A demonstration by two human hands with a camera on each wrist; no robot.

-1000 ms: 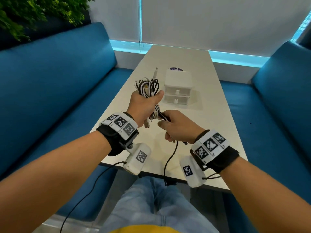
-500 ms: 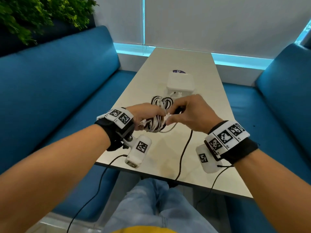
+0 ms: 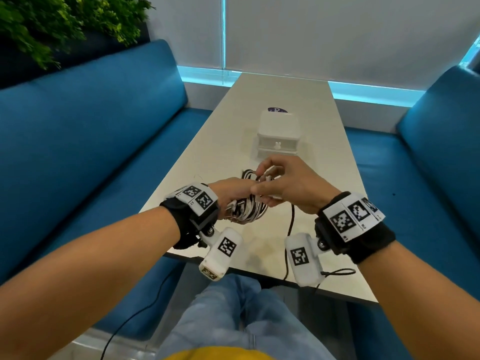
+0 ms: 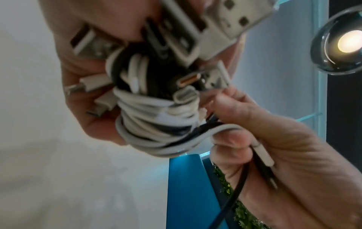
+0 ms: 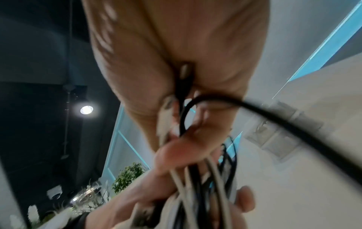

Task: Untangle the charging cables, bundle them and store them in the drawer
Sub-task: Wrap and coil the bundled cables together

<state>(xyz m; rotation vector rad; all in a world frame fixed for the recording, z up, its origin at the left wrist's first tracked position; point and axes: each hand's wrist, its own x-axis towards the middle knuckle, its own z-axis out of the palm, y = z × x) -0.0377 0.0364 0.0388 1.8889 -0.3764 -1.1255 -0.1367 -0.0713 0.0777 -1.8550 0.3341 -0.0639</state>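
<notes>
A bundle of white and black charging cables [image 3: 248, 207] [image 4: 154, 122] is held above the near part of the table [image 3: 324, 178]. My left hand [image 3: 233, 189] [image 4: 82, 96] grips the coiled bundle, its plugs sticking out toward the wrist. My right hand [image 3: 288, 183] [image 4: 245, 139] pinches a white cable end and a black cable end [image 4: 263, 164] that are wound round the bundle. In the right wrist view the black cable [image 5: 274, 117] loops past the fingers [image 5: 176, 155]. The small white drawer unit [image 3: 278, 135] stands farther along the table with both drawers closed.
Blue sofas [image 3: 91, 120] flank the narrow table on both sides. A dark round sticker [image 3: 276, 110] lies behind the drawer unit. Green plants [image 3: 52, 24] stand at the upper left. A black wire [image 3: 289, 229] hangs off the table's near edge toward my knees.
The bundle went from upright in my left hand to lying sideways, lower and nearer. My right hand rose from beneath the bundle and now sits over it, carrying the cable ends round.
</notes>
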